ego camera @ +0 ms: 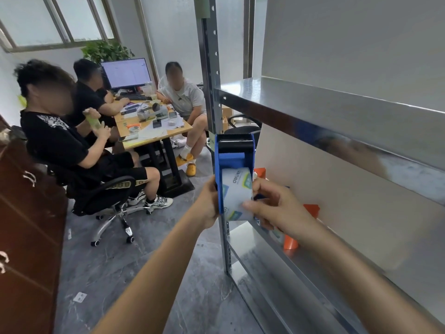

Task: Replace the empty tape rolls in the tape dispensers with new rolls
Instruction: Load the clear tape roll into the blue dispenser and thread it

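Shelving rack [337, 112] in bare metal fills the right side, its lower shelf [265, 249] running under the hands. Far left, a wooden worktop [154, 131] with a monitor and clutter on it and three people seated round; not part of the job. Blue tape dispenser [234, 160] is held upright in the air, in front of the rack's corner post and just off the lower shelf, cutter end up. Left hand [207, 206] grips its left side plate; its fingers wrap out of sight behind the frame. Right hand [281, 208] clamps on the new tape roll [237, 194], thumb pressed across the printed face low down and fingers curled round the roll's right edge. The roll sits between the two side plates in the lower half of the dispenser. Whether it is fully home on the hub cannot be told. Orange object [290, 242] stands on the shelf behind the right wrist, likely another dispenser, mostly hidden. Step in hand looks like seating the roll. To do it well: keep the left grip firm so the frame does not twist, push the roll square onto the hub, check the unwind direction, then lead the free end up over the roller toward the blade.
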A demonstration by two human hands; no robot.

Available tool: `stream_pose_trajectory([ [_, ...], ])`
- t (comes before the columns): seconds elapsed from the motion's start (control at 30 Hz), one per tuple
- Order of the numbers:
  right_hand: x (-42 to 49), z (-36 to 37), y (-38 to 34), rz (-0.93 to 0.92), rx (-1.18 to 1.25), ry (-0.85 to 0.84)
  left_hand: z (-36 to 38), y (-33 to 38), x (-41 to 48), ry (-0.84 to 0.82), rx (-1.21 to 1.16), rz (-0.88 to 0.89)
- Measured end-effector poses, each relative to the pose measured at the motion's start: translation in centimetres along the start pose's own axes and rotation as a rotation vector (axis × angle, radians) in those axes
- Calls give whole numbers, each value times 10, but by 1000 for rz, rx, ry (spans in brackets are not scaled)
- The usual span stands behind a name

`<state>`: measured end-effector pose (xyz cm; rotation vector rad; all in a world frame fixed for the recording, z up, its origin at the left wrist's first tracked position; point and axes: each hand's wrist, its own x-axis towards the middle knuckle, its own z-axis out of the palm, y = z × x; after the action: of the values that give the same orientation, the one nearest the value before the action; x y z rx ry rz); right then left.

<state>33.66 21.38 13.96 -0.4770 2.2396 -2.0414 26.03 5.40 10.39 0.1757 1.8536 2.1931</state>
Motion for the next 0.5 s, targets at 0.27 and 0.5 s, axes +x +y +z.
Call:
stream_pose_trajectory([
  [0.27, 12, 1, -13, 170, 122, 20, 3, 0, 0, 62, 41, -23],
  [0.5, 5, -2, -4, 7, -137, -67, -4, 14, 1, 96, 53, -2],
])
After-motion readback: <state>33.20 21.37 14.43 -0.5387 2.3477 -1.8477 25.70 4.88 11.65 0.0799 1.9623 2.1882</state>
